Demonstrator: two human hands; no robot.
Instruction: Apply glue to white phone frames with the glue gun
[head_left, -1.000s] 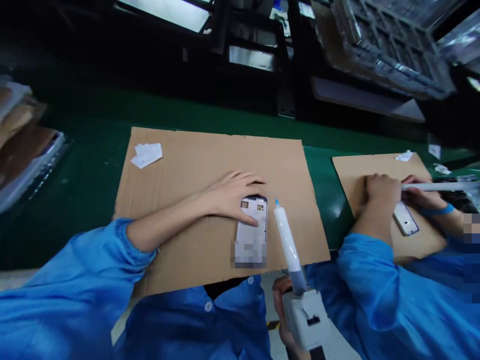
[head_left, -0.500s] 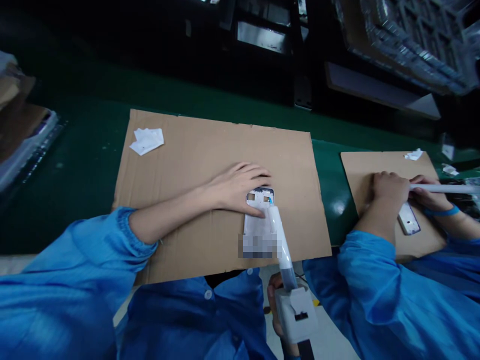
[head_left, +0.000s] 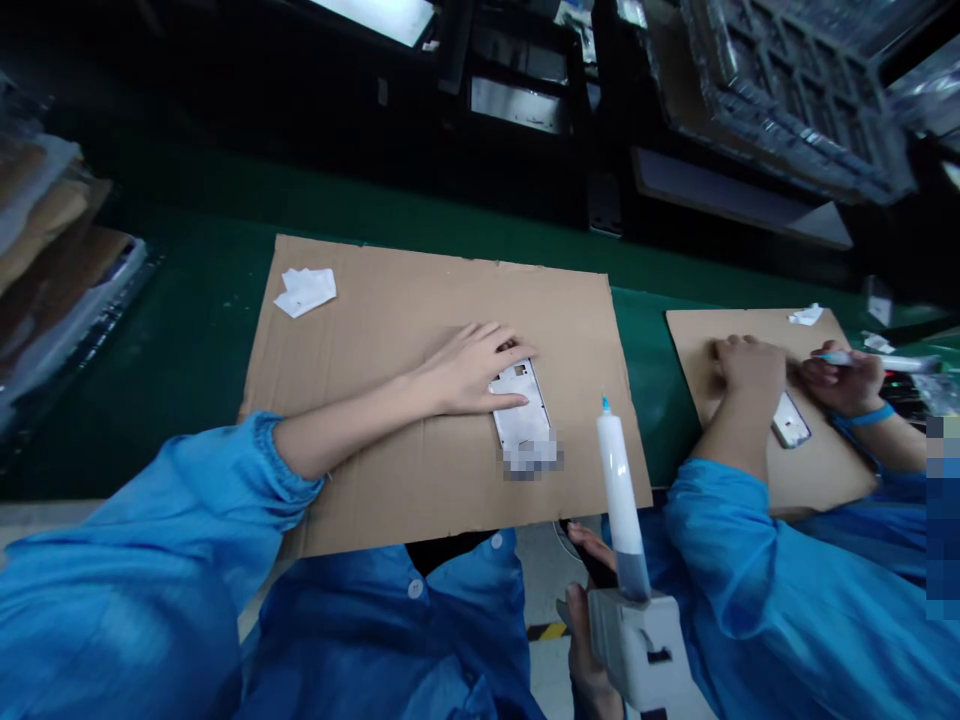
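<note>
My left hand (head_left: 484,370) grips the upper end of a white phone frame (head_left: 521,420), thumb lying on its face and fingers around its far edge. The frame lies slightly turned on a cardboard sheet (head_left: 375,330). My right hand (head_left: 589,640) is closed on the handle of a glue dispensing gun (head_left: 641,640), partly hidden behind its grey body. A white syringe barrel (head_left: 619,490) with a blue tip points up from the gun. That tip is to the right of the frame, apart from it.
A co-worker's hands (head_left: 750,370) work on another phone frame (head_left: 791,420) at the right, over a second cardboard (head_left: 694,335). A torn white paper (head_left: 307,290) lies on my cardboard's far left corner. Stacked packs (head_left: 67,260) stand at left, plastic trays (head_left: 802,90) at back right.
My right hand has drawn the dispensing gun right, taking its tip off the phone frame. The frame has tilted in my left hand. The co-worker's syringe has swung aside.
</note>
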